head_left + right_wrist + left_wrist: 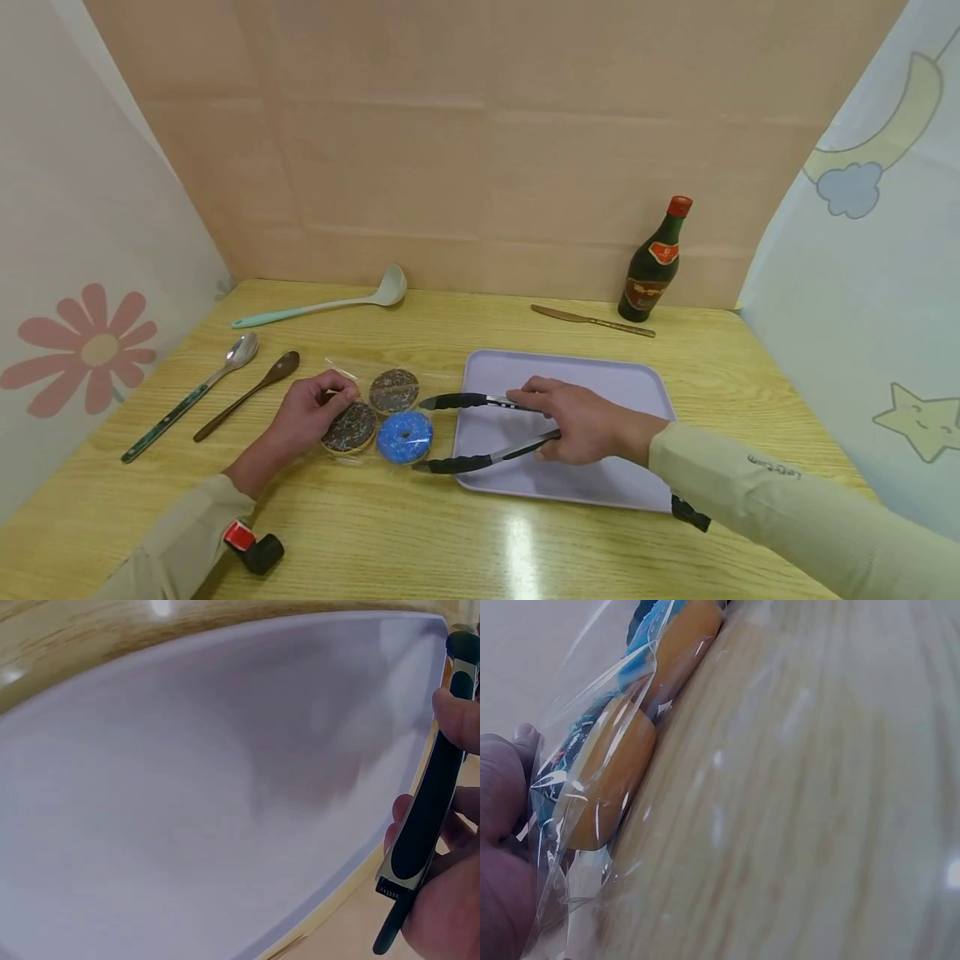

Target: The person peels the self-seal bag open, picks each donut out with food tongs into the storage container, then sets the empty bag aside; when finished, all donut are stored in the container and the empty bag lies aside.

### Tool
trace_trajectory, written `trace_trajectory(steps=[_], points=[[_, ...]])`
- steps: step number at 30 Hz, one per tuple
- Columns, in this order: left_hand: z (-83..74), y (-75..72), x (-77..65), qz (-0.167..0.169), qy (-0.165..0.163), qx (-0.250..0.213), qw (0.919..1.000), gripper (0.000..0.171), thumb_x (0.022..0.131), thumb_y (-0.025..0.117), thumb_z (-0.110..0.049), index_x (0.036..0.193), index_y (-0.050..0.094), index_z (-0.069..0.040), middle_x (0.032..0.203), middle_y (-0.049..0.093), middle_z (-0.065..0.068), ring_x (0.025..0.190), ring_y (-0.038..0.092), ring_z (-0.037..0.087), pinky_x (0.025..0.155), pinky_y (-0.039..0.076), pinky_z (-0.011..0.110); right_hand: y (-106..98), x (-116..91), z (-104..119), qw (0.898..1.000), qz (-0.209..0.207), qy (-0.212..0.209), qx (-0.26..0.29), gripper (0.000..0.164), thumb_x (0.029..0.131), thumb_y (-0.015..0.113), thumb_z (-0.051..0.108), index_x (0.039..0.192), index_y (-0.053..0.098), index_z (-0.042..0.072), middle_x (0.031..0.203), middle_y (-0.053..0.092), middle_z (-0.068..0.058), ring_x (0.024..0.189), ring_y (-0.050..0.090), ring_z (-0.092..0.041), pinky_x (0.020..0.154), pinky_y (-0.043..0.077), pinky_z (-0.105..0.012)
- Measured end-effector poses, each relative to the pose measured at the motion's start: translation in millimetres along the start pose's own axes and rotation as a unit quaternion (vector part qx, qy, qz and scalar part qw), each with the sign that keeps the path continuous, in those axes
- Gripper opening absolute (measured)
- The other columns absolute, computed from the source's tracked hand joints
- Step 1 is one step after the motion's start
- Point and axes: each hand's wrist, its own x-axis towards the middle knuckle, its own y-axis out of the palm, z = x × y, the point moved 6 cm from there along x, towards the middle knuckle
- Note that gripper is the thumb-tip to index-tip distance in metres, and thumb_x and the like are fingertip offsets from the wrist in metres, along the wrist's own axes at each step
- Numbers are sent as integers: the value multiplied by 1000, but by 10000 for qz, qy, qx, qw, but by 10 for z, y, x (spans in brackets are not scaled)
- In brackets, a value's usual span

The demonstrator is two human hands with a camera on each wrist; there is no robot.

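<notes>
My left hand [303,412] pinches the clear plastic wrapper [559,877] at the edge of a chocolate-iced donut [349,427] with sprinkles. Beside it lie a blue-iced donut [405,437] and another chocolate donut [394,391], both under clear plastic. In the left wrist view, two donuts show from the side through the wrapper. My right hand [581,421] grips metal tongs [454,464] with black ends, over the lilac tray [562,487]. The tongs' arms are spread, their tips pointing left, close to the blue donut. In the right wrist view, fingers and thumb hold the tongs' dark handle [429,802].
To the left lie a steel spoon [183,404] with a green handle and a wooden spoon [251,393]. A ladle [337,304] lies behind the donuts. At the back right are a gold-coloured knife [592,320] and a dark bottle [651,267] with a red cap.
</notes>
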Motion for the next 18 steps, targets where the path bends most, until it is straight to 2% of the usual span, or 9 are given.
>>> trace_trajectory(steps=[8,18], points=[[-4,-3,3,43,13,-60,10000,9,93,58,0,90,65,4,88,63,-1,78,59,9,66,48,22,55,-1,37,9998,61,-79,192,67,77,73,16,138,48,8,122,49,2,92,52,-18,79,43,-35],[-32,-42,-17,-67,-101,44,9999,9,94,58,-3,91,67,-1,85,64,8,74,57,11,63,46,23,96,-77,37,9989,-240,-99,395,65,78,75,20,136,49,6,119,50,2,81,53,-12,72,44,-31]])
